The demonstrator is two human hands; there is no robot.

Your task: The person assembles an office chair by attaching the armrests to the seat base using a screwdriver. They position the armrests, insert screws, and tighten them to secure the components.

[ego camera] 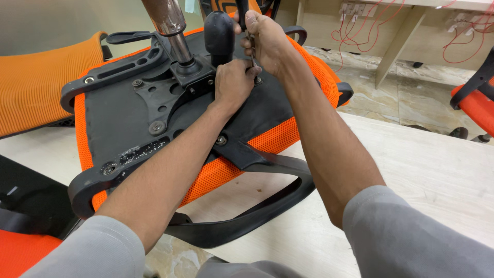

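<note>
We are working on an upturned orange mesh chair seat (267, 139) lying on the pale wooden table (437, 170), left hand (232, 82) pressing closed against its black underside, right hand (265, 38) gripping a thin metal tool (252, 54) above it, chrome gas cylinder (172, 31) rising beside us.

We find ourselves in a furniture assembly workshop for office chairs. An upturned orange mesh chair seat (206, 118) lies on a pale wooden workbench (422, 170), its black underside plate and gas cylinder (172, 31) exposed. We note a separate orange mesh backrest (41, 82) at left and another orange chair (476, 98) at right. Bare desk frames with loose red wiring (360, 25) stand behind, on a marble-patterned floor (396, 98).
</note>
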